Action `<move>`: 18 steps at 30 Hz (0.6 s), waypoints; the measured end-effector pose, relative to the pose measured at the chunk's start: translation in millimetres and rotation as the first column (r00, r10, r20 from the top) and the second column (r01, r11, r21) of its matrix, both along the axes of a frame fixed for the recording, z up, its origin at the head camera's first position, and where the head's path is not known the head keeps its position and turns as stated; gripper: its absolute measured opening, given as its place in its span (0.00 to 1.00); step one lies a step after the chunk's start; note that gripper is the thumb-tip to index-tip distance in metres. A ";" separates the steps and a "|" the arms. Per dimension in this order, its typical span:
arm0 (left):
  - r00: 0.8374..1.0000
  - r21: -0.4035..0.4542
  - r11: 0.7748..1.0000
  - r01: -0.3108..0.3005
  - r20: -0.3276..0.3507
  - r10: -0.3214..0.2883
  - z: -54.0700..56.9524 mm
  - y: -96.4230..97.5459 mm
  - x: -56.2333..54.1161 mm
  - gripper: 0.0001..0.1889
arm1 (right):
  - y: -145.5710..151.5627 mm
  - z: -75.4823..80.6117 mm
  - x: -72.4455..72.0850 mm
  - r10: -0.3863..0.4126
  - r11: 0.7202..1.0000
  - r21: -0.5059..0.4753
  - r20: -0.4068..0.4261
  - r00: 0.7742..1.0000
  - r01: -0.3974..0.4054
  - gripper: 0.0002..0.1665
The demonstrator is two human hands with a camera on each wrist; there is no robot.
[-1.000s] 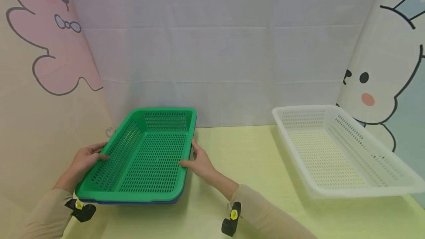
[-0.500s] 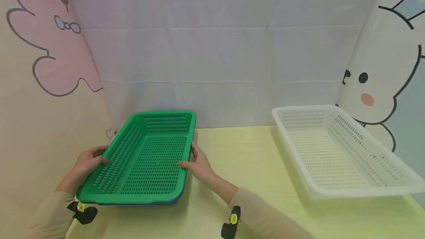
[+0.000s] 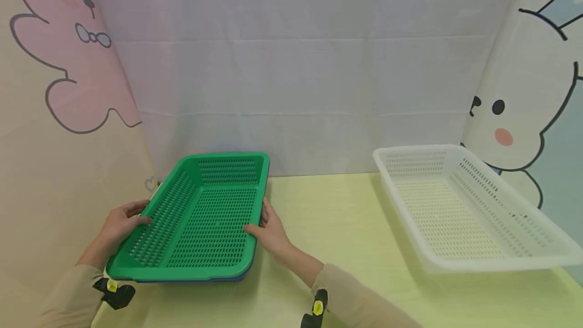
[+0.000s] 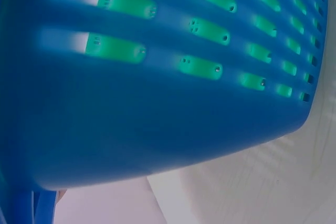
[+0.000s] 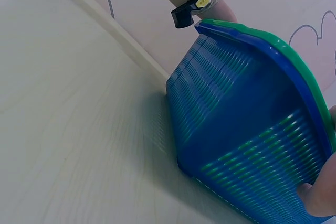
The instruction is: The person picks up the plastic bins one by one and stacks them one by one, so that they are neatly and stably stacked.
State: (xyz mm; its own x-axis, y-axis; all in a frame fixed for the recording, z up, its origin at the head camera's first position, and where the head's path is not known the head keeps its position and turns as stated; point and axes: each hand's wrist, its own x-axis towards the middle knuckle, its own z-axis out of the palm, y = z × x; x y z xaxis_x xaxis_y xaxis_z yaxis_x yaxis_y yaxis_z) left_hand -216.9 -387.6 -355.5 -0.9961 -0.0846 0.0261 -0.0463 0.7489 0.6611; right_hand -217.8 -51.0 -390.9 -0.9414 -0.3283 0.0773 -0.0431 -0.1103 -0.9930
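A green plastic basket [image 3: 214, 221] sits nested inside a blue basket [image 5: 236, 98], at the left of the table in the head view. My left hand [image 3: 119, 227] grips the left rim, its thumb over the green edge and its fingers mostly hidden beyond it. On the right side, my right hand [image 3: 272, 229] holds the rim with the thumb on the inside and fingers against the outer wall. In the left wrist view the blue basket's slotted wall [image 4: 157, 114] fills the picture, with green showing through the slots. No contents are visible in the green basket.
A white slotted basket [image 3: 455, 216] stands at the right of the table [image 3: 328, 216]. A pale cloth backdrop [image 3: 291, 75] hangs behind, with cartoon-printed panels on both sides; the left panel lies close to my left hand.
The nested baskets have come down slightly at their far end and then stayed nearly still. My right hand has shifted a little toward me along the rim.
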 end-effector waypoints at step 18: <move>0.997 0.040 0.997 -0.067 0.050 0.065 1.6 8.9 -4.7 0.33 | 4.8 -4.0 1.0 -0.003 1.000 0.022 -0.028 1.000 0.004 0.50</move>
